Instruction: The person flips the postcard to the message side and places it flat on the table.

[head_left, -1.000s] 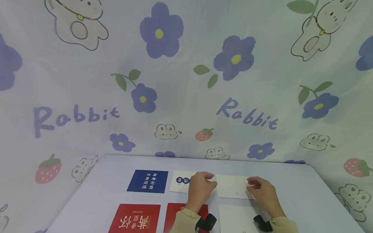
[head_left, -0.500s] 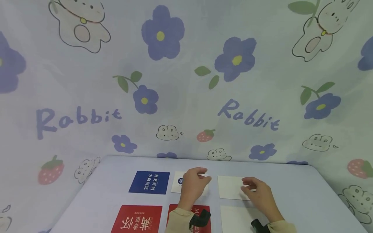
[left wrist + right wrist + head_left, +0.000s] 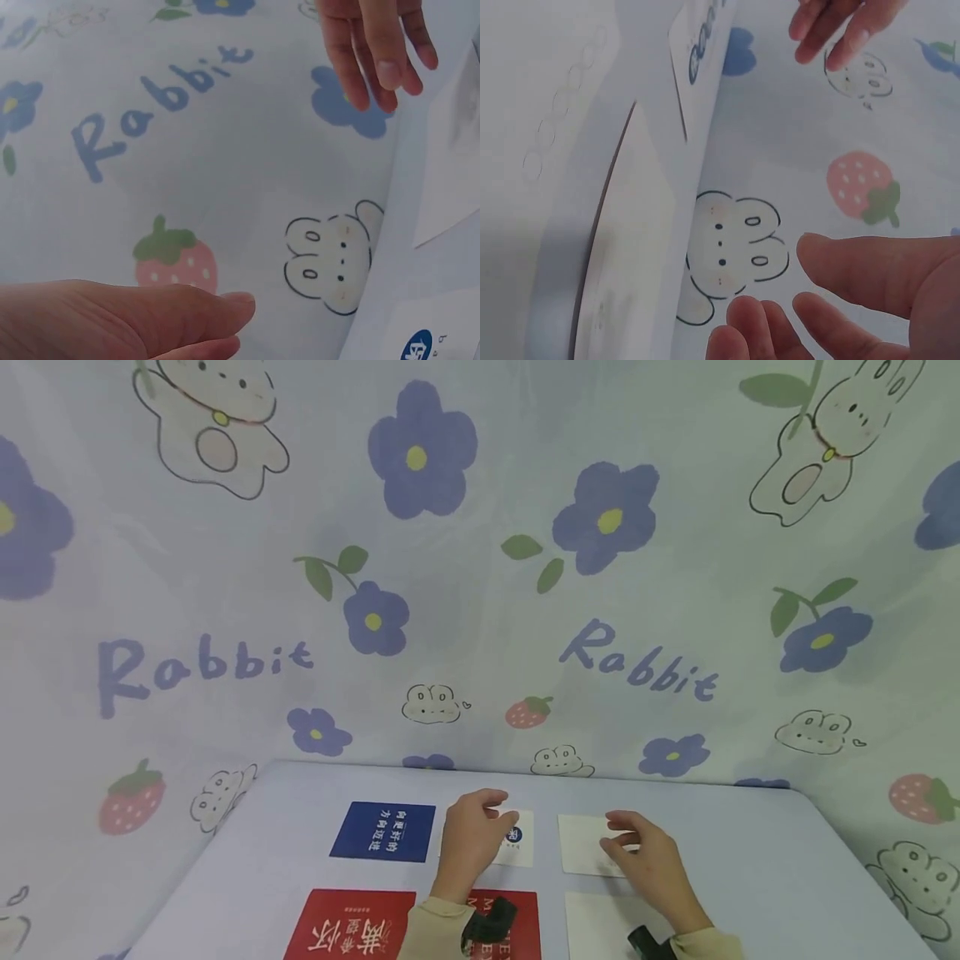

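My left hand (image 3: 471, 847) is above the white card with blue round lettering (image 3: 519, 852), hiding part of it in the head view. Its fingers are loosely bent, and nothing lies between thumb and fingers. Over the plain cream card (image 3: 581, 843) in the back row hovers my right hand (image 3: 651, 864), fingers relaxed and holding nothing. The right wrist view has its thumb and fingertips (image 3: 836, 277) apart from each other. From the left wrist, the left thumb (image 3: 202, 311) shows low in the frame, clear of any card.
A blue card (image 3: 384, 832) with white characters lies at the back left. In the front row are a red card (image 3: 352, 927), another red card (image 3: 525, 922) partly behind the left wrist, and a cream card (image 3: 592, 927). A patterned curtain (image 3: 465, 568) rises behind the white table (image 3: 780, 860).
Both hands have moved to the left, the left hand from the right part of the lettered card across to its left part. The cards keep their places; the head view has shifted slightly.
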Available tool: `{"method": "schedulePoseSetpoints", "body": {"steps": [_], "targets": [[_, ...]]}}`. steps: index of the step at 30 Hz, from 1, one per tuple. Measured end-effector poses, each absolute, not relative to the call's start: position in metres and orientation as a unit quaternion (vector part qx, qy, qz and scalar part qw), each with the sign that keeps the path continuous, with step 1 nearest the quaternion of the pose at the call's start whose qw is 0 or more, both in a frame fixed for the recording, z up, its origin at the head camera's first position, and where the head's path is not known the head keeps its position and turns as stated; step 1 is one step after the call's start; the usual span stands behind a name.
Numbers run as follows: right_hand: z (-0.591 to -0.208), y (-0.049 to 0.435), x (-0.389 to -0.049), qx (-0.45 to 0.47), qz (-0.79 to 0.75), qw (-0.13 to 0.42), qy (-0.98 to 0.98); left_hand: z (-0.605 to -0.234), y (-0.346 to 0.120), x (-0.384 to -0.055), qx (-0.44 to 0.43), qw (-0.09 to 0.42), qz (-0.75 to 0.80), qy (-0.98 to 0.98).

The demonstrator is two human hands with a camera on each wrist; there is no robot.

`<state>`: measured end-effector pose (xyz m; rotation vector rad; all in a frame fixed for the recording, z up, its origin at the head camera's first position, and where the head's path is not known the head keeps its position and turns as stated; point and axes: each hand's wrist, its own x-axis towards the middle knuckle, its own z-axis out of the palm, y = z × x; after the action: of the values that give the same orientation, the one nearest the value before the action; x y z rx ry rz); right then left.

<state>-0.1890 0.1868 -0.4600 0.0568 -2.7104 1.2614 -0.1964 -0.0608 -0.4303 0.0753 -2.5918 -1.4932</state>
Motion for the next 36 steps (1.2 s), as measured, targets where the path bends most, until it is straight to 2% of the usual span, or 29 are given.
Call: {"method": "schedulePoseSetpoints", "body": {"steps": [9,16,36], "targets": [[-0.462,0.169,-0.192,0.032,0.430,0.063,-0.900,-0.437,-0.079,-0.195,0.046,0.091,-0.479,-0.872],[-0.458,0.158,-0.197,0.044,0.430,0.064,-0.899,-0.443,-0.091,-0.197,0.057,0.084,-0.465,-0.879],[-0.465,0.120,-0.206,0.043,0.421,0.007,-0.906,-0.451,-0.104,-0.202,0.086,0.067,-0.449,-0.887]]}}
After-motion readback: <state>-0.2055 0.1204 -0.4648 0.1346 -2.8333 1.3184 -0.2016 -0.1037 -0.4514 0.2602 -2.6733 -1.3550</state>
